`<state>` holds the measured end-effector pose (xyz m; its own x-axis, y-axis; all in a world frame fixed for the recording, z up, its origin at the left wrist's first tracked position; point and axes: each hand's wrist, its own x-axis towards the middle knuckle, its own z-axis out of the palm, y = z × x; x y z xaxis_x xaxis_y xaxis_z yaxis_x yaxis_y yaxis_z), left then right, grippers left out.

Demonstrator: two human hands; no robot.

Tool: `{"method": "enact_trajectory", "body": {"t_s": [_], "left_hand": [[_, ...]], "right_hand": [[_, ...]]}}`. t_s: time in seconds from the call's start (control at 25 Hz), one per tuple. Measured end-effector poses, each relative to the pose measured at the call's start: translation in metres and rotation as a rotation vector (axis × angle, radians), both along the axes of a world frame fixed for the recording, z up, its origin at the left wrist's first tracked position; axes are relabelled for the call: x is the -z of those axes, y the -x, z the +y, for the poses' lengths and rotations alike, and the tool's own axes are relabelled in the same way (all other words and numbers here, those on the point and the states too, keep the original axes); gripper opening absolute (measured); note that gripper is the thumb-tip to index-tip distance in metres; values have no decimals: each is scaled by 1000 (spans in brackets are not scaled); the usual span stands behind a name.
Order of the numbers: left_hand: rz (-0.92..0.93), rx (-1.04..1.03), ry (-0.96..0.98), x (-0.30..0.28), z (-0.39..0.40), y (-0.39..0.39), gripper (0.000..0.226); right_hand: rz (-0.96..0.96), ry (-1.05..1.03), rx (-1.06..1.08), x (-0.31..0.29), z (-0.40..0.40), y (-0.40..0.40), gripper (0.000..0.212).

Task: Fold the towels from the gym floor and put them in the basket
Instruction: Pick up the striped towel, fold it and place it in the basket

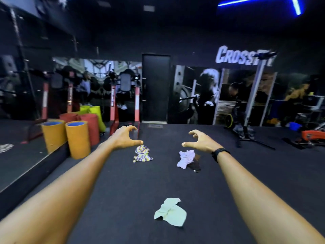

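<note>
Nothing looks folded yet: both hands, left (125, 136) and right (198, 140), reach out with wide, empty grips while crumpled towels lie on the floor (123, 182): green (170, 212) at 6 o'clock, striped (142, 154) and lilac (186, 159) toward 12, no basket visible.

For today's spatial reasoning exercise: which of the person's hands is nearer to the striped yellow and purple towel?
Left. The left hand hovers just above the striped towel; the right hand is off to its right, above the lilac towel.

a crumpled pale green towel (170, 212) lies nearest on the black rubber floor (123, 182). farther off, a striped purple-and-yellow towel (142, 154) lies left of a lilac towel (186, 159), which rests against a dark brown cloth (194, 166). yellow foam cylinders (78, 139) stand far left.
</note>
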<state>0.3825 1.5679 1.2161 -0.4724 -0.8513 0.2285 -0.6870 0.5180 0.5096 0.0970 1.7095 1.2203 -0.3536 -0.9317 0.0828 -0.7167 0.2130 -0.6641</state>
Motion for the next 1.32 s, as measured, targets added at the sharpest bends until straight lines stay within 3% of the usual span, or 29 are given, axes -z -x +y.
{"method": "enact_trajectory", "body": {"t_s": [0.12, 0.32, 0.8, 1.04, 1.32], "left_hand": [[31, -80, -31, 13, -38, -41, 76], [24, -177, -73, 38, -123, -70, 75], [18, -250, -41, 19, -393, -16, 73], [34, -235, -74, 39, -526, 4, 73], [38, -210, -89, 62, -742, 1, 74]], "right_hand": [[-19, -2, -92, 11, -67, -33, 72], [-20, -29, -194, 33, -178, -52, 74], [34, 0, -274, 18, -493, 21, 72], [70, -50, -272, 37, -630, 46, 70], [84, -42, -190, 57, -829, 52, 68]]}}
